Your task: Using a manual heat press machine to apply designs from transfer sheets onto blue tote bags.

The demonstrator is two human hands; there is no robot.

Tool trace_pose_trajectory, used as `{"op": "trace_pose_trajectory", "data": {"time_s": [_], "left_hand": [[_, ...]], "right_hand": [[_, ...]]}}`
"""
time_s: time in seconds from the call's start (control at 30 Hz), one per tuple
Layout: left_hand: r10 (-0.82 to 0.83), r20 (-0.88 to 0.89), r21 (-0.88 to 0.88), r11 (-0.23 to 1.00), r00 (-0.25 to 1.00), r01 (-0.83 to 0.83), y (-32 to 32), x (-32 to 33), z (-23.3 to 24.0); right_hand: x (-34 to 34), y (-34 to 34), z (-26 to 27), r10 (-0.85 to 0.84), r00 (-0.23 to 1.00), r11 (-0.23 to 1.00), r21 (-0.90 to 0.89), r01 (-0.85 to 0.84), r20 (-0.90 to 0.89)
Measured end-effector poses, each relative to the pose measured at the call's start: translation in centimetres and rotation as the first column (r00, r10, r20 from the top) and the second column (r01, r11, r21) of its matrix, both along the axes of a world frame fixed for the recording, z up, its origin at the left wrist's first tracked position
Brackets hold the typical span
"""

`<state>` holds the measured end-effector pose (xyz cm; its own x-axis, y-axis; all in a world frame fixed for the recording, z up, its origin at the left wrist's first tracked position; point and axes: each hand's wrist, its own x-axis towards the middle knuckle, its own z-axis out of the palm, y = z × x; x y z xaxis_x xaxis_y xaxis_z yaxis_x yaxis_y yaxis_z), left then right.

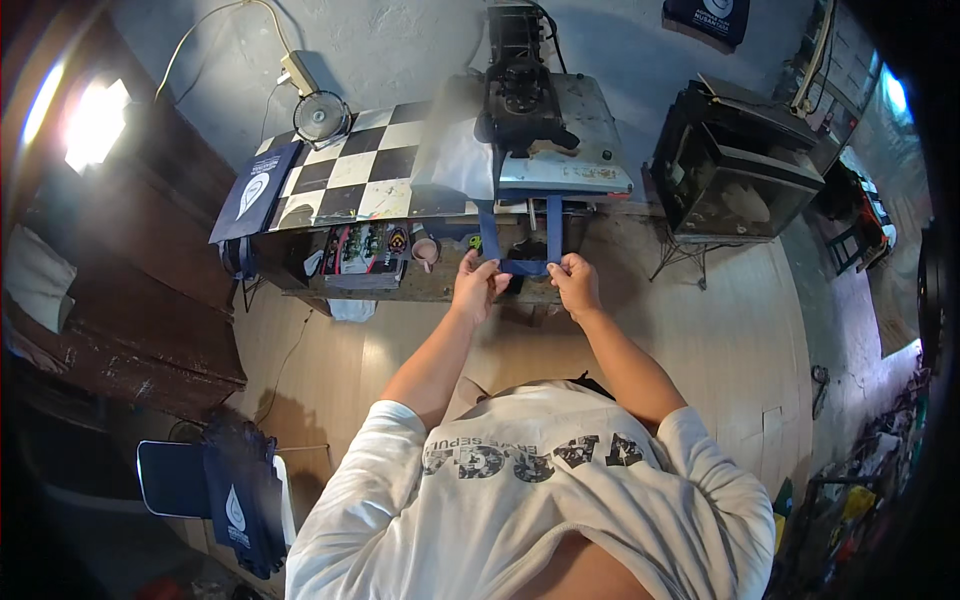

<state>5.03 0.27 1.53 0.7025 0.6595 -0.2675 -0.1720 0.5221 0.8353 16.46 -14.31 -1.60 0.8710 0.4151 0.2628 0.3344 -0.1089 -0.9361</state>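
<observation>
My left hand [478,289] pinches one corner of a navy blue fabric strap loop [525,267]. At the loop's other corner, my right hand [576,286] grips it between thumb and fingers. The two sides of the loop run away from me to the front edge of a heat press [525,105]. Whatever the strap joins there is mostly hidden under the press. A pale sheet [455,161] covers the left part of the press.
Left of the press is a checkered tabletop [352,176] with a navy printed bag [255,191] and small fan [322,118]. Magazines [364,251] and a pink mug [425,253] sit below. A dark glass-fronted box [739,176] stands right; more bags [244,502] hang behind left.
</observation>
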Motion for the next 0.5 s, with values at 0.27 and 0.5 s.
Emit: {"op": "trace_pose_trajectory", "data": {"time_s": [0.27,0.5], "left_hand": [[-0.536,-0.107,-0.15,0.841,0.837,0.519,-4.8,1.8,-0.9],[-0.542,-0.069,-0.077,0.84,0.837,0.538,-4.4,3.4,-2.0]], "right_hand": [[-0.5,-0.4,0.8,0.211,0.818,0.96,0.271,-0.071,-0.534],[-0.9,-1.3,4.1,0.213,0.755,0.964,0.261,-0.058,-0.62]]}}
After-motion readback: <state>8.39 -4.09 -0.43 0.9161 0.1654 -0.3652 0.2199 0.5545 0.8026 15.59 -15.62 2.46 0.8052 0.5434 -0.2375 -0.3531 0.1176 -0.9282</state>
